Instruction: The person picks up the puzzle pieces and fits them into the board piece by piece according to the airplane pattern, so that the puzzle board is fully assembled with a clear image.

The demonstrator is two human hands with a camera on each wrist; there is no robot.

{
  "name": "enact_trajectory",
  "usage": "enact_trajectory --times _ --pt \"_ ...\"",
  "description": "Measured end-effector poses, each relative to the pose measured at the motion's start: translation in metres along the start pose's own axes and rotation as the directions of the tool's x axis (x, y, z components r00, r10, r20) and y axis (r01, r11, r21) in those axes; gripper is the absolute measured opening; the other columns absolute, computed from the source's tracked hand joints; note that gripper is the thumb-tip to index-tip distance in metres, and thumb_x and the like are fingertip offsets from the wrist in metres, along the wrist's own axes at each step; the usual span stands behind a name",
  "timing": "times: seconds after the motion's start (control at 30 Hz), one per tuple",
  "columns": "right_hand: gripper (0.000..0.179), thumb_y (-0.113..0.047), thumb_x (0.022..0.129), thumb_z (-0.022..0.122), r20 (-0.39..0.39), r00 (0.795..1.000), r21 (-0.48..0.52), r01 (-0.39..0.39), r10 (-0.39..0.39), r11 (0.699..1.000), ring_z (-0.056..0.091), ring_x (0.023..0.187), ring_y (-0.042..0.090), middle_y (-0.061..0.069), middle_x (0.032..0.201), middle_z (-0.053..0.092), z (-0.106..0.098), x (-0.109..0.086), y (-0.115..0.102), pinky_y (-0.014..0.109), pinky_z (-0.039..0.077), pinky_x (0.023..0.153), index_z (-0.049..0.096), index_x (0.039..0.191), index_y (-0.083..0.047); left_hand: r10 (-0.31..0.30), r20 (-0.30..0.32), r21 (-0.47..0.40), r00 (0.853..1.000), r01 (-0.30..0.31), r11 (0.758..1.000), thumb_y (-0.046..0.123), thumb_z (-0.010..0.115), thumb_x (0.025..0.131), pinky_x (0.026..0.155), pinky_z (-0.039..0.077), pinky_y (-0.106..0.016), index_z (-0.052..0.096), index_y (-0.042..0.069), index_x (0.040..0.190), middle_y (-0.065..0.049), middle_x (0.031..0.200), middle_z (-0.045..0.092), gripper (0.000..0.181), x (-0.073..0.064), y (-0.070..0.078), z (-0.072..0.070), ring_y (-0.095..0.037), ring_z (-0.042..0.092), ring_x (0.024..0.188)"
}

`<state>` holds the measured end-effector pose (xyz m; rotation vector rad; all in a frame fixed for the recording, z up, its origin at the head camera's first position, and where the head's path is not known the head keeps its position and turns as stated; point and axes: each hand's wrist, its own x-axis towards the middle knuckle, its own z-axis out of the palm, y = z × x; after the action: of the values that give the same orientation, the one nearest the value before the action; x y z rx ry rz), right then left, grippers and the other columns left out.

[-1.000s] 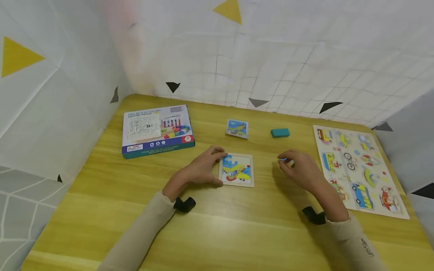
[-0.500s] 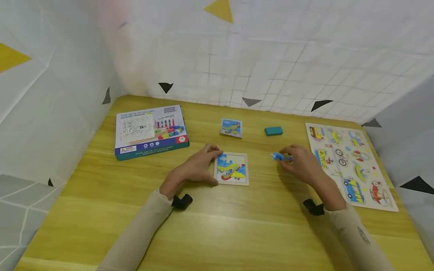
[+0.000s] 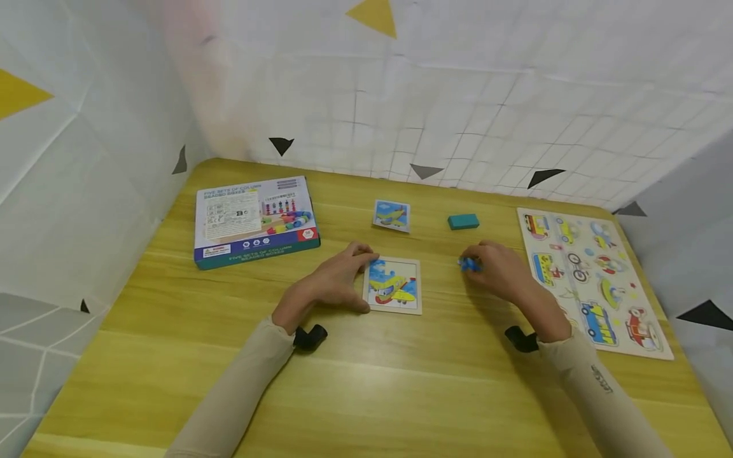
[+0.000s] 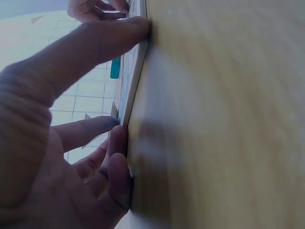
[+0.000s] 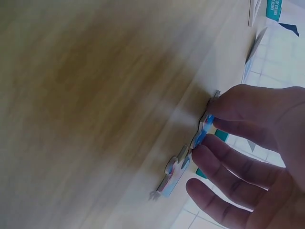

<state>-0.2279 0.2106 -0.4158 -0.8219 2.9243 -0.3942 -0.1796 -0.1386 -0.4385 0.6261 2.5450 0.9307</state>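
Observation:
My left hand [image 3: 338,280] holds the left side of a small square jigsaw tray [image 3: 419,289], thumb at its near corner and index finger at its far one. The tray lies flat on the table and shows a yellow plane on blue, with white gaps along the top and right. In the left wrist view, the thumb presses against the tray's edge [image 4: 137,76]. Right of the tray, my right hand [image 3: 501,273] pinches a blue jigsaw piece [image 5: 204,129] low over the table. Another piece [image 5: 172,179] lies beside its fingers in the right wrist view.
A folded picture card [image 3: 392,215] with the same plane stands behind the tray. Beside it sits a teal block [image 3: 463,221]. A beaded-toy box [image 3: 258,219] is at the back left, a wooden vehicle puzzle board [image 3: 595,280] at the right. White sheeting encloses the table.
The right hand's fingers have shifted among the blue pieces and moved slightly left, drawing them together. The left hand stays on the tray. The head view has turned a little.

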Motion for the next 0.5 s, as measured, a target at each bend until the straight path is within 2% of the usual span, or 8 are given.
enact_trajectory --times 0.27,0.5 --pt "0.026 -0.006 0.079 0.078 -0.031 1.0 0.017 -0.007 0.008 1.0 0.062 0.079 0.029 0.013 0.091 0.065 0.0032 -0.0011 0.0043 0.048 0.052 0.07 0.074 0.105 0.0 0.007 0.012 -0.007 1.0 -0.007 1.0 0.034 0.091 0.069 0.109 0.037 -0.042 0.038 0.016 0.155 -0.002 0.152 0.03 0.103 0.0021 0.0044 -0.0002 -0.02 0.041 0.128" --pt "0.027 -0.006 0.079 0.077 -0.086 0.996 0.032 0.028 -0.025 0.999 0.058 0.076 0.024 0.01 0.089 0.062 0.0055 -0.0023 0.0001 0.043 0.05 0.066 0.074 0.105 -0.002 -0.007 0.002 -0.009 1.0 0.007 1.0 0.034 0.09 0.069 0.107 0.038 -0.042 0.039 0.018 0.155 0.001 0.152 0.03 0.102 0.0012 0.0033 0.0013 -0.019 0.042 0.126"
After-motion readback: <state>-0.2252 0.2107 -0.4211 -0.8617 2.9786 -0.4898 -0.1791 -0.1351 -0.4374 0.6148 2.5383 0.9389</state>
